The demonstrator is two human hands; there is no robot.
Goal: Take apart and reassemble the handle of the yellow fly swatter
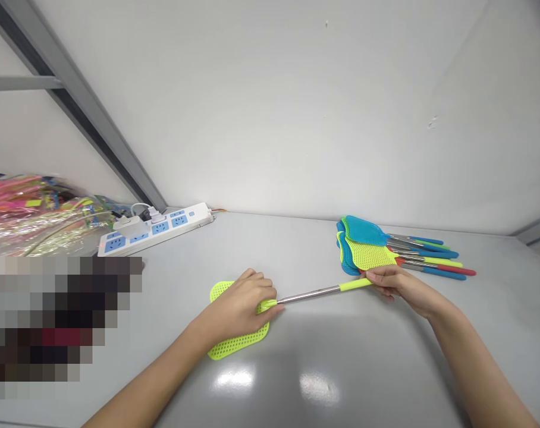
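A yellow-green fly swatter (238,345) with a perforated head and a metal telescopic shaft lies across the middle, its head to the left. My left hand (245,300) is closed round the neck where head meets shaft, covering part of the head. At the other end, my right hand (388,279) pinches the tip of the yellow-green grip. Just beyond my right hand rests a pile of several fly swatters (372,257) in blue, yellow, green and red, heads to the left and handles to the right.
A white power strip (187,223) with blue sockets and plugs in it lies at the back left. Clear plastic packs with colourful contents (51,208) are heaped at the far left. A pixelated area hides the left front. A wall and a grey metal frame (96,113) stand behind the grey table (288,368).
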